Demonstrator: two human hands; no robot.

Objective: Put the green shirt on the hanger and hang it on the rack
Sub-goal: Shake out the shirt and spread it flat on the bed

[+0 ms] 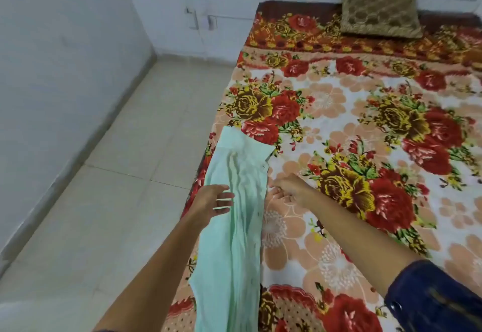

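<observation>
I saw the green shirt [236, 217] lying as a long strip along the left edge of the bed [365, 128], its long axis running from about six o'clock up toward twelve. My left hand [212, 200], fingers straight and released, touched its nine-o'clock edge, while my right hand [289, 188], fingers curled, sat at its three-o'clock edge, though I could not tell whether it pinched cloth. Open floor [125, 175] lay toward nine o'clock and bare bedspread toward three; no hanger or rack showed.

Floral bedspread [365, 128] covers bed on right; gold-brown cushion [379, 12] at far end; tiled floor [117, 175] left; white walls [52, 44] beyond
</observation>
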